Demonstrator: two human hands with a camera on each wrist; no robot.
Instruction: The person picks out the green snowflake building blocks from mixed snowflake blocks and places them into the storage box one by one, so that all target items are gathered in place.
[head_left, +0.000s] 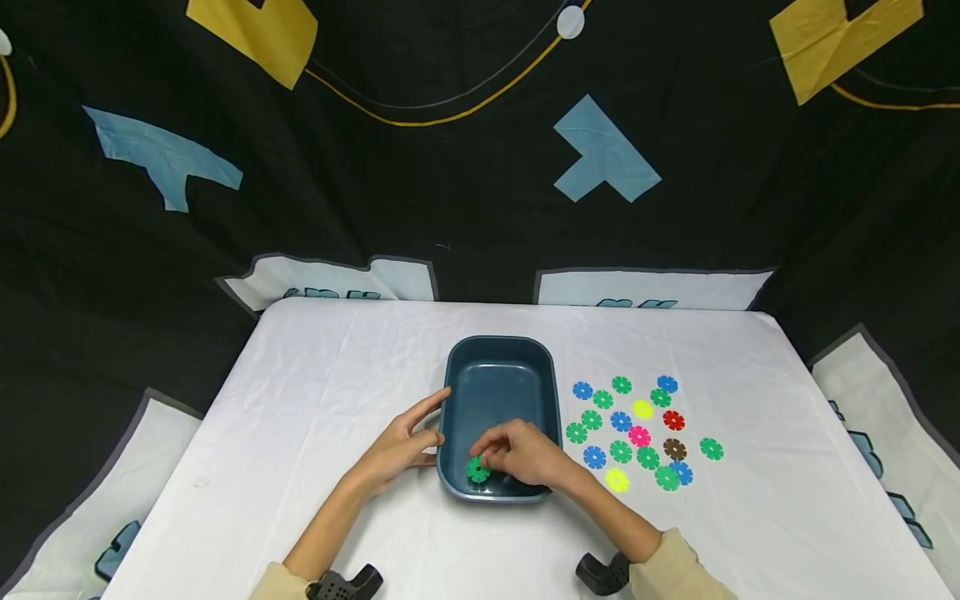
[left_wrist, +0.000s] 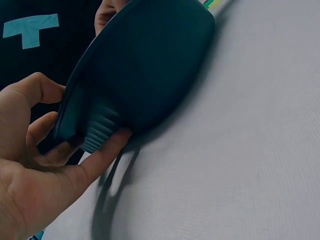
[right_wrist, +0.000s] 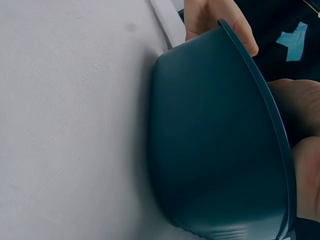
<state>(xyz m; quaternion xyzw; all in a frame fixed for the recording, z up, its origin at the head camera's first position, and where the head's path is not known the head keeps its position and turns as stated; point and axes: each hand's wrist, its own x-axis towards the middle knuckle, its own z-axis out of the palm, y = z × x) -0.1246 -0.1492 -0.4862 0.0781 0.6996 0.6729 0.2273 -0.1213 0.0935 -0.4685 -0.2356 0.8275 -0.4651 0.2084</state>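
A dark blue-green tray [head_left: 501,400] lies lengthwise on the white tablecloth. My left hand [head_left: 401,450] grips its left side; in the left wrist view the fingers bear on the rim and the ridged end of the tray [left_wrist: 150,65]. Inside the near part of the tray, my right hand [head_left: 521,454] has curled fingers that pinch the edge of a green notched plastic disc [head_left: 478,471] near the tray's left wall. In the right wrist view the wall of the tray [right_wrist: 215,125] hides the right fingertips and the disc.
Right of the tray lie several notched discs, among them a blue disc [head_left: 595,457], yellow disc [head_left: 642,409], red disc [head_left: 673,421], pink disc [head_left: 640,437], brown disc [head_left: 675,449] and green disc [head_left: 712,449]. A black curtain [head_left: 480,192] hangs behind the table.
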